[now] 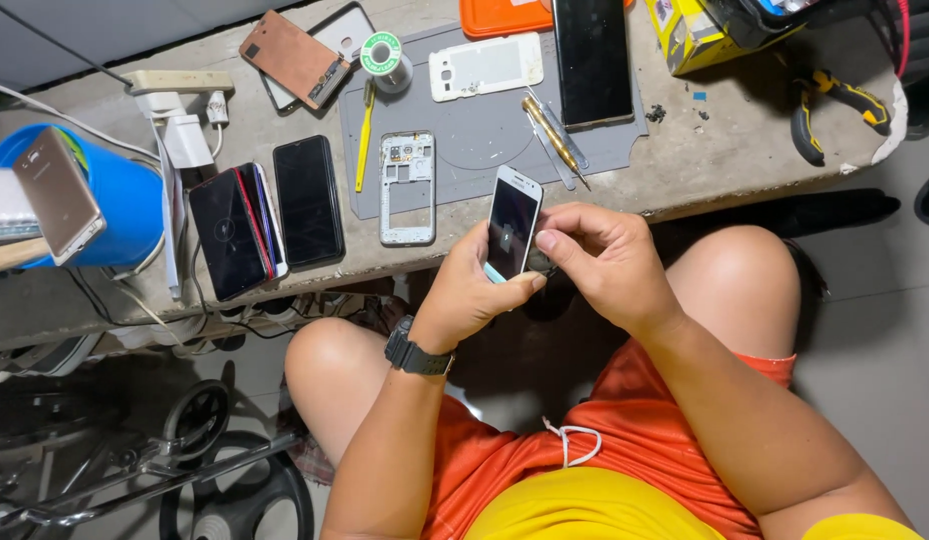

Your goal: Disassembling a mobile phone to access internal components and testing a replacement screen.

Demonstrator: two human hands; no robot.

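Concrete bench [705,160] is carrying a grey mat [485,135] at twelve o'clock; left hand [465,290] and right hand [600,260] are pinching a white phone [512,222].

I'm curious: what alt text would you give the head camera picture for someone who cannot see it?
A seated person holds a white smartphone with a dark screen in both hands, left hand beneath it, right hand at its edge. Ahead, a concrete bench holds other phones, a bare phone frame, a solder spool and pliers.

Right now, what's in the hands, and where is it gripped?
A white phone, upright. The left hand grips its lower end; the right hand pinches its lower right edge.
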